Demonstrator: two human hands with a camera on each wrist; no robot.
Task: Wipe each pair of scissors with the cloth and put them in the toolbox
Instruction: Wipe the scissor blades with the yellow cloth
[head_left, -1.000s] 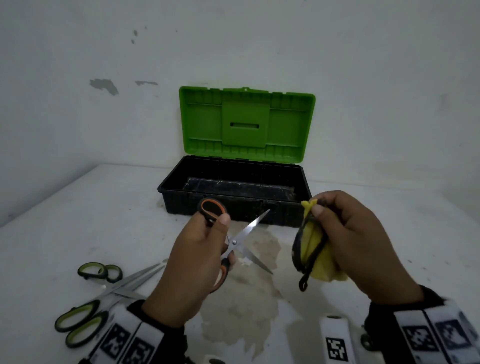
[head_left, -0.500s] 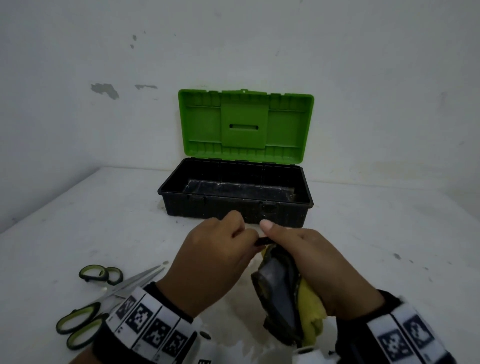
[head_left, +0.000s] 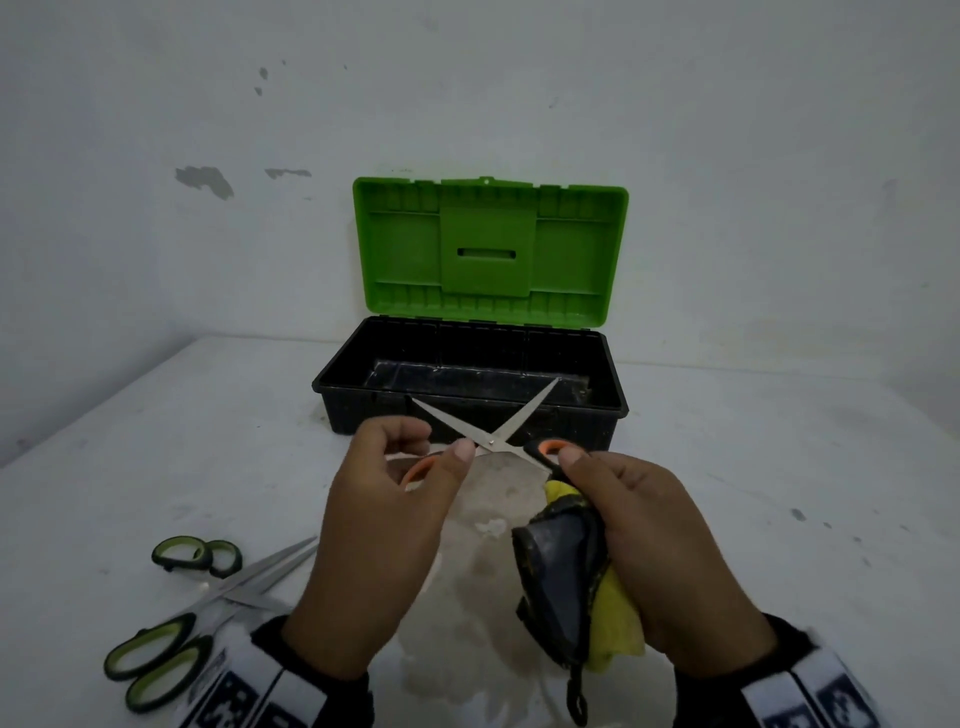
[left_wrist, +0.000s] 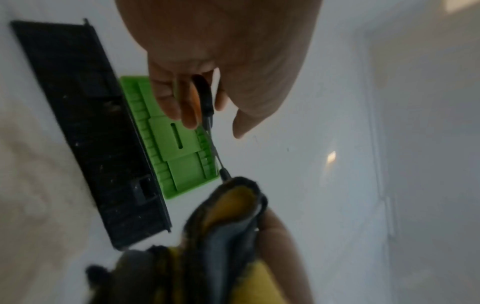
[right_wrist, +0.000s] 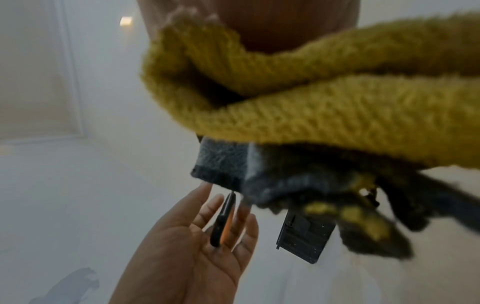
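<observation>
The orange-handled scissors (head_left: 493, 441) are held in the air just in front of the toolbox (head_left: 363, 410). Their blades are spread wide in an X and point at the box. My left hand (head_left: 439, 441) pinches the left handle loop (left_wrist: 205, 96) between thumb and fingers. My right hand (head_left: 587, 483) grips the bunched yellow and grey cloth (head_left: 563, 587), and its thumb presses the right handle against the cloth. The black toolbox shows nothing inside, and its green lid (head_left: 488, 254) stands upright behind it. The right hand's fingers are hidden under the cloth (right_wrist: 311, 92).
Two green-handled scissors (head_left: 249, 582) lie crossed on the white table at the front left, handles towards me. A damp stain (head_left: 483, 545) marks the table below my hands. A white wall stands right behind the toolbox.
A second ago my left hand held the scissors alone, with the cloth hand apart. The hands met, and now each holds one handle, with the blades opened wide towards the toolbox.
</observation>
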